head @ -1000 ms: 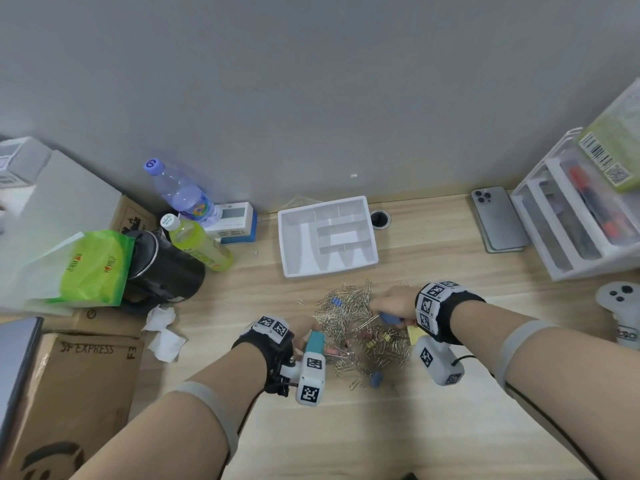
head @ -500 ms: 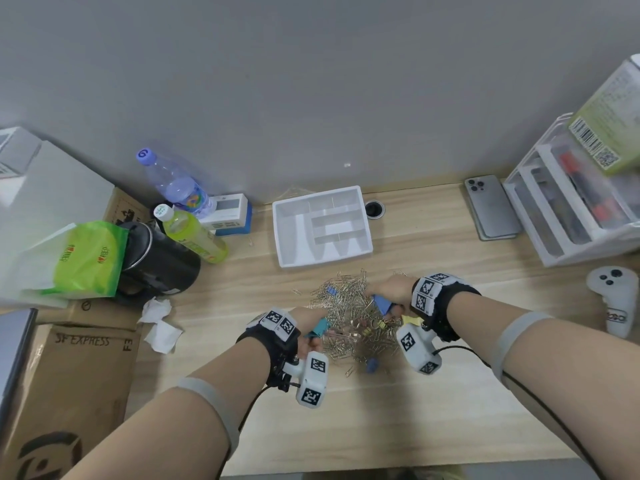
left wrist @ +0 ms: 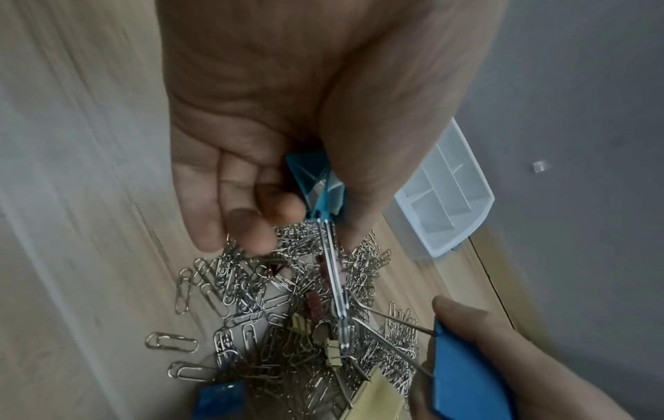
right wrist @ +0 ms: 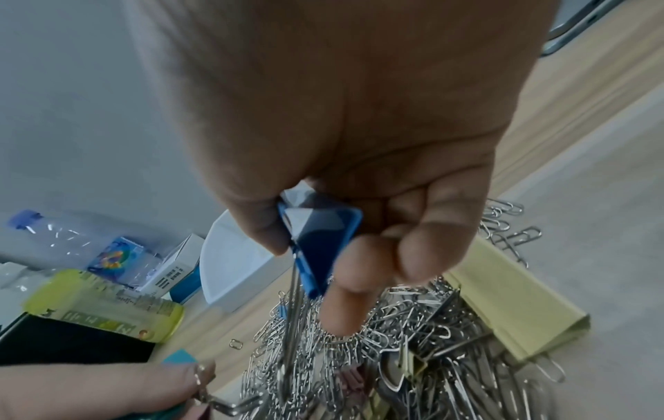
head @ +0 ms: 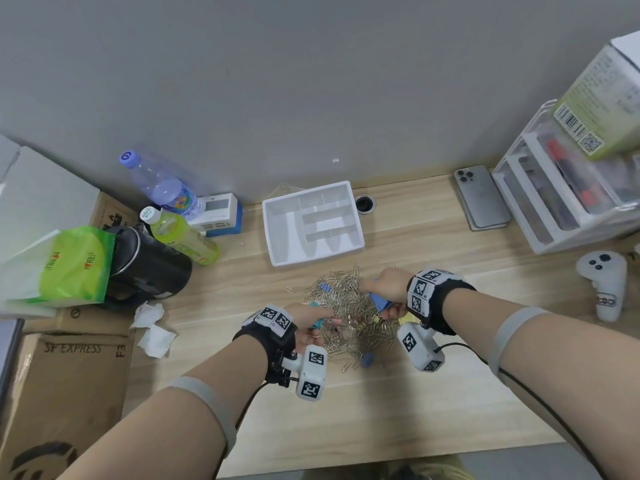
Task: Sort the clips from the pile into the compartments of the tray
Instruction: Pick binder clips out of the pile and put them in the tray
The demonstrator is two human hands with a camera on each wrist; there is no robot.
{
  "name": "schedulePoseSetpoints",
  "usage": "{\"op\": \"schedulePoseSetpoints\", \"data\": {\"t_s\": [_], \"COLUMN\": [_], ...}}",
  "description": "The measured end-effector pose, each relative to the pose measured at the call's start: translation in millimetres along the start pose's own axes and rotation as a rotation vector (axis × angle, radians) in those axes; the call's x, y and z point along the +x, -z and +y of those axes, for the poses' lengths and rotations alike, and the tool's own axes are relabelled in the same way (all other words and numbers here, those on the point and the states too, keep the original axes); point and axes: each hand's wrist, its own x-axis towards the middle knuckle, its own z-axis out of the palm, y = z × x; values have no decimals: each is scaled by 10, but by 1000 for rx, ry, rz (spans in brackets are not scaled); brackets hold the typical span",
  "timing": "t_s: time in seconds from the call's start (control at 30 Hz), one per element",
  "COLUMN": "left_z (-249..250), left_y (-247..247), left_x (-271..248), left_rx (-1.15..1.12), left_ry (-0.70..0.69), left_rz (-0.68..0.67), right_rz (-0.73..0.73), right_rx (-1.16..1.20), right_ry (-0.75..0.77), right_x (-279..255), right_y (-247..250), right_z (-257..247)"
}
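Observation:
A pile of silver paper clips (head: pixel 346 306) mixed with coloured binder clips lies on the wooden desk, just in front of the white compartment tray (head: pixel 277 233). My left hand (head: pixel 311 318) pinches a teal binder clip (left wrist: pixel 318 184) between thumb and fingers at the pile's left edge. At the pile's right side my right hand (head: pixel 386 292) pinches a blue binder clip (right wrist: pixel 319 241), its wire handles hanging down. A large yellow binder clip (right wrist: pixel 517 307) and small gold ones (left wrist: pixel 332 352) lie in the pile. The tray (left wrist: pixel 449 196) looks empty.
Two bottles (head: pixel 180 233), a black jug (head: pixel 145 265) and a green bag (head: pixel 72 265) crowd the left. Crumpled tissues (head: pixel 154 327) lie near the cardboard box (head: pixel 62 382). A phone (head: pixel 481 199), a drawer unit (head: pixel 561 202) and a white controller (head: pixel 604 282) sit at the right.
Both hands have lifted slightly from the pile, each holding its binder clip. The view has shifted a little downward.

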Motion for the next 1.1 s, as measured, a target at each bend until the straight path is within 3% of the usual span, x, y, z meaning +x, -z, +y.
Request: {"op": "schedulePoseSetpoints", "data": {"t_s": [0.47,0.8,1.1], "left_z": [91,129,271], "left_y": [-1,47,109], "left_x": [-24,117,34], "left_rx": [28,50,337], "left_ry": [0,-66,-211], "left_rz": [-32,181,224], "right_rz": [32,81,52], "right_rx": [79,-119,-227], "right_ry": [129,199,258], "right_x": [93,187,178], "right_y": [71,137,168], "right_z": [-60,-3,-101]}}
